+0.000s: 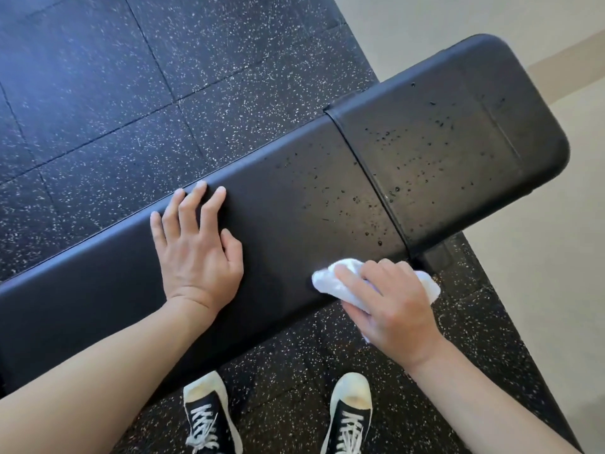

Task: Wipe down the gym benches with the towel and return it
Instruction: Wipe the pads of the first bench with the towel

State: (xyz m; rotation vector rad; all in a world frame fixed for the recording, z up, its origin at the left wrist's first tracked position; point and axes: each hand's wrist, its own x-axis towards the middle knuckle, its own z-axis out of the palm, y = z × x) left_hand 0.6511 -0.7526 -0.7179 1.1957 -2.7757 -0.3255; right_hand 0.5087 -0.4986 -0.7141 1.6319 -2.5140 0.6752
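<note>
Left hand [196, 253] flat on the worktop [288, 204], palm down, fingers straight & spread wide toward the far edge, thumb out to the right; holds nothing. Forearm bare, coming in from bottom left across the pad's near side.

Right hand [389, 299] curled round a white towel [330, 280], bunched up, pressed on the near edge of the long pad, just left of the seam. Knuckles up, fingers wrapped over the cloth; towel sticks out left of the fingers & a bit to the right behind them, w/ a scrap showing below the palm. Right forearm bare, in from bottom right.

Worktop: black padded gym bench, running diagonally from lower left to upper right. 2 pads: a long one under both hands, a shorter one [458, 132] at the upper right w/ rounded corners; a narrow seam [370, 168] between them. Droplets [389, 136] scattered over the short pad & the right part of the long pad, either side of the seam; area under & around the left hand looks dry. Droplet count: too many & too small to tell.

Around: dark rubber floor tiles [98, 77] w/ white flecks, joints visible. Pale floor [540, 290] at the right & top right. 2 black-and-white lace-up sneakers [209, 417] at the bottom, toes toward the bench, one under each arm. Dark part of the bench frame showing just below the seam, beside the towel.

Count: 2 hands, 1 towel, 1 bench w/ 2 pads, 2 shoes.
</note>
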